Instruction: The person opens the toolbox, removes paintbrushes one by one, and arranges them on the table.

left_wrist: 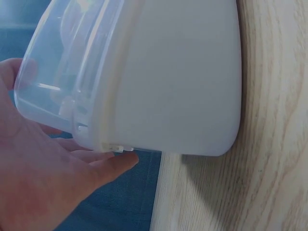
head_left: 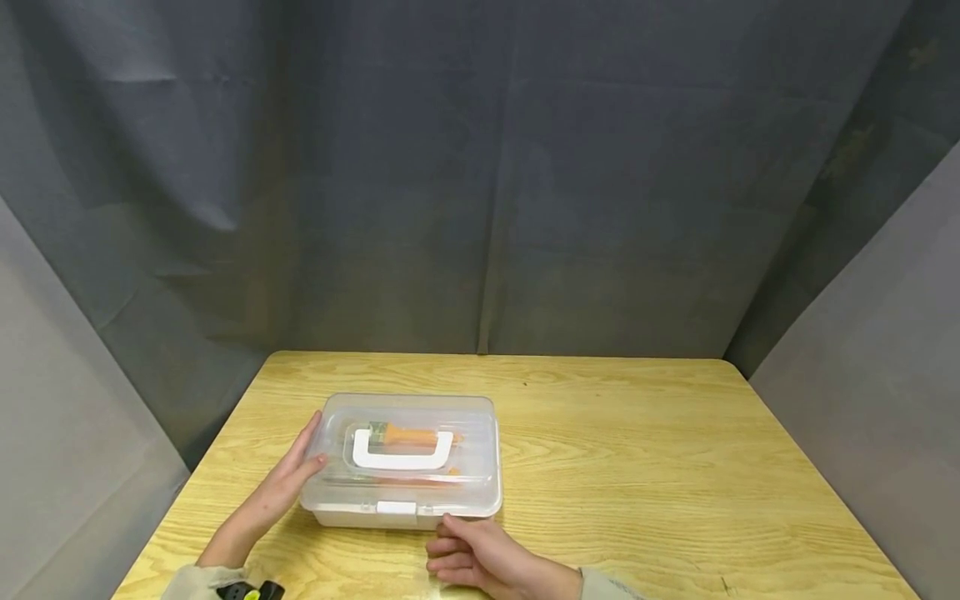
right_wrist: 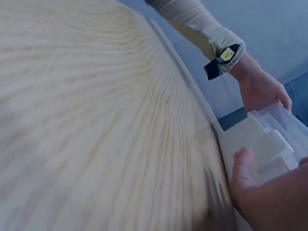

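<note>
A clear plastic box point(head_left: 472, 454) with a white handle point(head_left: 402, 457) and a white front latch point(head_left: 396, 507) sits closed on the wooden table point(head_left: 637, 467). Something orange point(head_left: 414, 435) shows through the lid. My left hand point(head_left: 294, 475) lies flat against the box's left end, fingers straight. In the left wrist view the palm point(left_wrist: 43, 187) touches the box's side wall point(left_wrist: 173, 82). My right hand point(head_left: 468, 557) rests on the table just in front of the box, fingers loosely curled and holding nothing. Its thumb point(right_wrist: 242, 173) points up beside the front wall, near the latch point(right_wrist: 274, 147).
Grey cloth hangs behind and on both sides of the table. The left table edge point(left_wrist: 161, 192) runs close beside the box. The right half and the back of the table show bare wood. A small tag sits on the left sleeve cuff point(right_wrist: 224, 55).
</note>
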Tool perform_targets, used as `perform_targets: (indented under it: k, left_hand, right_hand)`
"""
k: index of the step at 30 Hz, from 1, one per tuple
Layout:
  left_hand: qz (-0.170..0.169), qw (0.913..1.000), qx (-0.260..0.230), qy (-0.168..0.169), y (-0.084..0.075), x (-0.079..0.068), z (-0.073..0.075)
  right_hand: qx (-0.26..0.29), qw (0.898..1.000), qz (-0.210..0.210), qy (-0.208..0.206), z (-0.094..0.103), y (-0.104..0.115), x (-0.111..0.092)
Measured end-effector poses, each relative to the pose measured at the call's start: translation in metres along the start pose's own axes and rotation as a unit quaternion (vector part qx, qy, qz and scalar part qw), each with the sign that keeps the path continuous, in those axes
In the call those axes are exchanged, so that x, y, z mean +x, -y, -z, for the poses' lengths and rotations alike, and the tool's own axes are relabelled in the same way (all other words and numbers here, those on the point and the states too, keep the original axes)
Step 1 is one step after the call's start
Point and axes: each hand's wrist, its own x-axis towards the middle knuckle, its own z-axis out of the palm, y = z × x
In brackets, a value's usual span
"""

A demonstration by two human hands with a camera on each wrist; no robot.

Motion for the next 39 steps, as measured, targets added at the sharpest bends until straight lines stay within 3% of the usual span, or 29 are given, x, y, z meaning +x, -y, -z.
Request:
perform_targets:
  k: [5, 21, 31, 39]
  left_hand:
    - [0.004, 1.0000, 0.006, -0.001, 0.000, 0.000, 0.000]
    - [-0.004, 0.9999, 0.010, -0.005, 0.000, 0.000, -0.003]
    - [-0.004, 0.9999, 0.009, -0.010, 0.000, -0.001, -0.001]
    - [-0.023, 0.9997, 0.002, -0.010, -0.001, 0.000, -0.002]
  right_hand:
    - [0.041, 0.999, -0.001, -0.018, -0.008, -0.003, 0.009]
    - [0.092, 0.994, -0.013, -0.052, -0.030, -0.006, 0.023]
    - [0.117, 0.988, -0.004, -0.098, -0.044, -0.011, 0.029]
    - [0.118, 0.986, 0.002, -0.117, -0.052, -0.011, 0.033]
